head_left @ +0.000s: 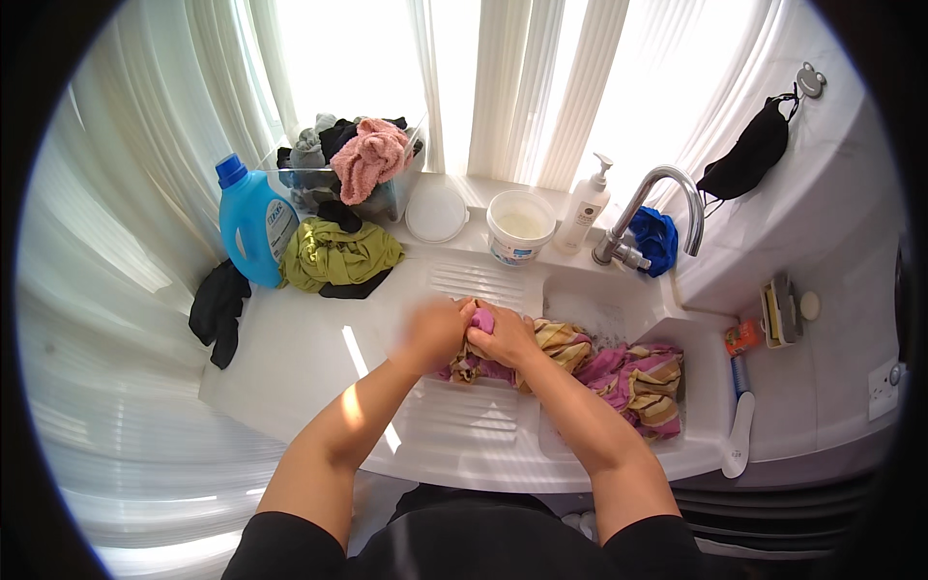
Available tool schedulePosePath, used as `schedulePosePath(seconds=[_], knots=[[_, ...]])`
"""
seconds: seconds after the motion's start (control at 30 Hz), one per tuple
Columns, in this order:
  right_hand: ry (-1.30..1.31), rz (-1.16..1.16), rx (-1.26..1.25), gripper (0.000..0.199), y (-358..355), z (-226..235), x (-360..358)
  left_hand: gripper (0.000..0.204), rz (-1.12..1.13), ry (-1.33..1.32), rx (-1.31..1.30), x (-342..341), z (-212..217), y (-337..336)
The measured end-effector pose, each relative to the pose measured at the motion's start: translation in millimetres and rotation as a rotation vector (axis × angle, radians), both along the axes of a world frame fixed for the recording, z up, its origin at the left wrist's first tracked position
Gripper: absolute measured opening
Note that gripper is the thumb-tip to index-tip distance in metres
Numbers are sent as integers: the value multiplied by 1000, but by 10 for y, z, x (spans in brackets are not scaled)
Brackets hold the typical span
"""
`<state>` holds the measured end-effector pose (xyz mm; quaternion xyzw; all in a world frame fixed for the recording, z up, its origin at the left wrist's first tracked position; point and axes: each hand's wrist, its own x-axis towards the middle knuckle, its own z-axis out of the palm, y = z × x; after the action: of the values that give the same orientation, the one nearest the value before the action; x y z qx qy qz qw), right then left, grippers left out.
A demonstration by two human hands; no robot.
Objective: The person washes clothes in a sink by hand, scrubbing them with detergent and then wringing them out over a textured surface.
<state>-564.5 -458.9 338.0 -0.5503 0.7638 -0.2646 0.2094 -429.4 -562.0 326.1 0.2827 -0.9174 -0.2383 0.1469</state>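
Note:
Over the ridged washboard part of the white sink counter, both my hands are closed on a wet-looking pink, tan and brown striped cloth. My right hand grips a bunched pink fold, its thumb lying along the top. Pressed close beside it, my left hand is partly smeared, with its fingers curled at the same fold. From my hands the cloth trails right, over the basin edge and down into the sink basin, where some suds show. Part of the cloth is hidden beneath my hands and right forearm.
Behind stand a white tub, its round lid, a pump bottle and a curved metal faucet. At left are a blue detergent bottle, a green garment and a clear bin of clothes. A white-handled brush lies right.

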Motion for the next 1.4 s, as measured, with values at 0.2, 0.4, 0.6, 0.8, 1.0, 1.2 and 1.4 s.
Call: schedulePosePath(seconds=[0.2,0.4,0.6,0.8,1.0,1.2,1.4], knots=[[401,284,-570,68,1048,-445,314,23,-253,410,-194,624,-205,729],[390,-172,-313,59,44,-567,-25,24,104,104,-297,-337,-331,-25],[165,107,-355,65,728,-6,159,36,-225,142,54,229,79,300],[405,290,-503,45,703,-486,209,23,-211,240,-248,499,-361,565],[469,-286,-146,39,-44,-473,-71,26,137,111,-446,-427,-304,-47],[469,218,-320,78,971,-176,387,28,-206,293,-143,562,-9,680],[376,99,-253,38,276,-413,75,27,32,157,-324,-22,-382,293]])
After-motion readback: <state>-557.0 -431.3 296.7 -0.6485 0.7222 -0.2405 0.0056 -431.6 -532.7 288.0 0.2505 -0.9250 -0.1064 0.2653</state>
